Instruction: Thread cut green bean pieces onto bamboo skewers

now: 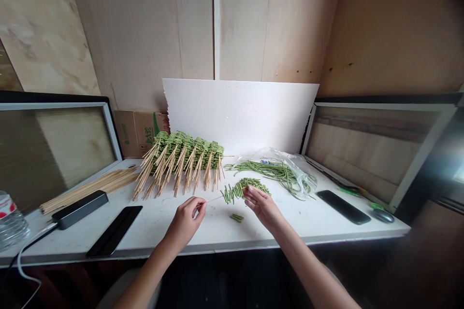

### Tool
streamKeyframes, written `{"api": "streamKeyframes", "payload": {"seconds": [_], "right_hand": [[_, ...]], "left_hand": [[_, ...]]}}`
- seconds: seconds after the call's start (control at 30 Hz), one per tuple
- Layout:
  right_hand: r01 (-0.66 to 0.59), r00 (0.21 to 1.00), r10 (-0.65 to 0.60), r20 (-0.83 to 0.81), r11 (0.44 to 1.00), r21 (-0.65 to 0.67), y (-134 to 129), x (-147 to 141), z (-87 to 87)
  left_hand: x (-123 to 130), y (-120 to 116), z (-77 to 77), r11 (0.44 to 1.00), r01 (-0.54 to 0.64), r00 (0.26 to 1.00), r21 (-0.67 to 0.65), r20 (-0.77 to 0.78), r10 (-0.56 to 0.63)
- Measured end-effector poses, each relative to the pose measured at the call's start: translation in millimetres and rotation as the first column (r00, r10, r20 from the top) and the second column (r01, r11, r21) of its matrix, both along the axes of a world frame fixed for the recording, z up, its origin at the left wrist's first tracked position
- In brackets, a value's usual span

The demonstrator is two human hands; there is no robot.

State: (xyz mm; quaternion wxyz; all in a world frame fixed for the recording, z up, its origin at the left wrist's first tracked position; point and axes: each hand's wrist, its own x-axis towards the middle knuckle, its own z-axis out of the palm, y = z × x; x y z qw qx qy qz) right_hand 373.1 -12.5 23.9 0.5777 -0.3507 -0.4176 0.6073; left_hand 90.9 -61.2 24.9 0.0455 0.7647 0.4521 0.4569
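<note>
My left hand is closed in a pinch around the blunt end of a thin bamboo skewer, which points right. Several short green bean pieces stand in a row at the skewer's far end; whether all are threaded on it I cannot tell. Beside them my right hand has thumb and fingertips brought together, and what lies between them is hidden. Behind the right hand is a heap of cut bean pieces. A few loose pieces lie on the white table between my hands.
Finished bean skewers are stacked at back left, near bare skewers. Long beans lie by a plastic bag. Around the sides are a black phone, a dark slab, a power bank and a bottle.
</note>
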Motion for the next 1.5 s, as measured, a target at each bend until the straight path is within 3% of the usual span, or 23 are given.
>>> {"api": "streamKeyframes", "payload": {"seconds": [0.87, 0.97, 1.03, 1.1, 1.17, 1.27, 1.43, 1.5], "right_hand": [[0.119, 0.993, -0.120, -0.008, 0.993, -0.012, -4.1, -15.6, -13.9], [0.080, 0.996, -0.080, 0.037, 0.997, 0.003, -4.9, -16.2, -13.3], [0.044, 0.987, -0.052, 0.152, 0.997, 0.055, -5.1, -15.1, -12.9], [0.009, 0.931, -0.063, 0.360, 0.989, 0.151, -5.3, -13.0, -13.7], [-0.005, 0.808, -0.163, 0.567, 0.959, 0.282, -5.8, -10.5, -16.1], [-0.008, 0.609, -0.334, 0.720, 0.905, 0.426, -7.4, -7.9, -21.3], [-0.103, 0.302, -0.359, 0.883, 0.909, 0.405, -11.0, -11.0, -24.5], [-0.133, 0.230, -0.362, 0.903, 0.908, 0.398, -11.5, -13.2, -24.7]], "left_hand": [[3.5, -2.0, -3.8, 0.999, 0.035, 0.998, -0.028, -0.051, -0.037], [1.2, 0.1, -3.7, 1.000, 0.019, 0.999, -0.018, -0.043, -0.019], [-1.2, 2.3, -3.7, 1.000, -0.004, 1.000, -0.012, -0.031, 0.003], [-3.6, 4.7, -4.3, 1.000, -0.023, 1.000, -0.011, -0.019, 0.022], [-5.6, 6.6, -5.3, 0.999, -0.039, 0.999, -0.008, -0.007, 0.039], [-7.3, 8.0, -6.8, 0.998, -0.058, 0.998, -0.001, 0.000, 0.058], [-7.7, 7.5, -7.3, 0.998, -0.059, 0.998, -0.022, -0.008, 0.059], [-7.6, 7.5, -7.4, 0.998, -0.055, 0.998, -0.022, -0.010, 0.055]]}}
